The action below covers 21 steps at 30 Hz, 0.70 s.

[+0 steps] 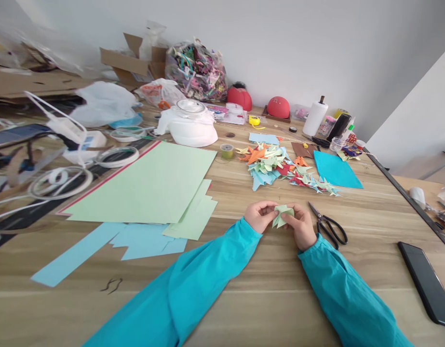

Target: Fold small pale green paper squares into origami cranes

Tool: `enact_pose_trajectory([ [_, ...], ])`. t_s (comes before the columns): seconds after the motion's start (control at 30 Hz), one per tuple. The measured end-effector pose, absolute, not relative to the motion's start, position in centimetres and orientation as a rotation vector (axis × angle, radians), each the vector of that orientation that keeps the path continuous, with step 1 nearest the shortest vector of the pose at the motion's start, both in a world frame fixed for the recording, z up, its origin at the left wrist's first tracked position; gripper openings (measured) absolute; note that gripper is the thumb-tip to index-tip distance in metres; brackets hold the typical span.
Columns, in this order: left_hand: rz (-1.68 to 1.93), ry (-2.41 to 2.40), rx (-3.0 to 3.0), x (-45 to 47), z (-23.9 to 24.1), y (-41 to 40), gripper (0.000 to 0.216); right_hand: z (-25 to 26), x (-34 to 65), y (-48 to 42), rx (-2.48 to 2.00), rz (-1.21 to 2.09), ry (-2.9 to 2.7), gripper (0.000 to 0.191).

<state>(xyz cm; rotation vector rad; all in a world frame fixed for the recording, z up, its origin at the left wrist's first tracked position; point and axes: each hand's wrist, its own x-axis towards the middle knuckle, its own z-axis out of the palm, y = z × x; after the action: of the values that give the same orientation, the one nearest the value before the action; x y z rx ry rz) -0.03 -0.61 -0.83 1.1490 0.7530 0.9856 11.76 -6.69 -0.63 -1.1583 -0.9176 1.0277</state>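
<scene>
Both my hands meet at the middle of the wooden table (265, 284), in teal sleeves. My left hand (259, 216) and my right hand (302, 226) pinch a small folded pale-green paper piece (282, 214) between their fingertips, just above the table top. A pile of folded paper pieces (276, 166) in green, orange, red and blue lies beyond my hands. Black scissors (329, 225) lie closed on the table just right of my right hand.
Large pale-green sheets (150, 185) and light-blue offcuts (110, 243) lie to the left. A blue sheet (336, 169) is at the right rear, a dark phone (426, 282) near the right edge. Tape rolls (59, 182), a white pot (191, 123), bags and boxes crowd the far left.
</scene>
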Motion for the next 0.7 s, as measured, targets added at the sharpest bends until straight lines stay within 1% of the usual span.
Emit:
enact_pose_trajectory([
  [0.07,0.999,0.766,1.163,-0.02,-0.78,-0.61,0.022,-0.54,11.65,-6.67,-1.189,1.010,-0.916,0.021],
  [0.5,0.910,0.697,1.164,-0.31,-1.01,-0.54,0.021,-0.93,11.92,-6.56,-1.195,0.993,-0.903,0.018],
  [0.63,1.021,0.634,1.276,-0.38,-0.83,-0.57,0.024,-1.11,12.06,-6.56,-1.219,0.986,-0.877,0.018],
  [0.7,1.064,0.577,1.324,-0.32,-0.88,-0.55,0.022,-1.25,12.16,-6.53,-1.210,0.992,-0.866,0.018],
])
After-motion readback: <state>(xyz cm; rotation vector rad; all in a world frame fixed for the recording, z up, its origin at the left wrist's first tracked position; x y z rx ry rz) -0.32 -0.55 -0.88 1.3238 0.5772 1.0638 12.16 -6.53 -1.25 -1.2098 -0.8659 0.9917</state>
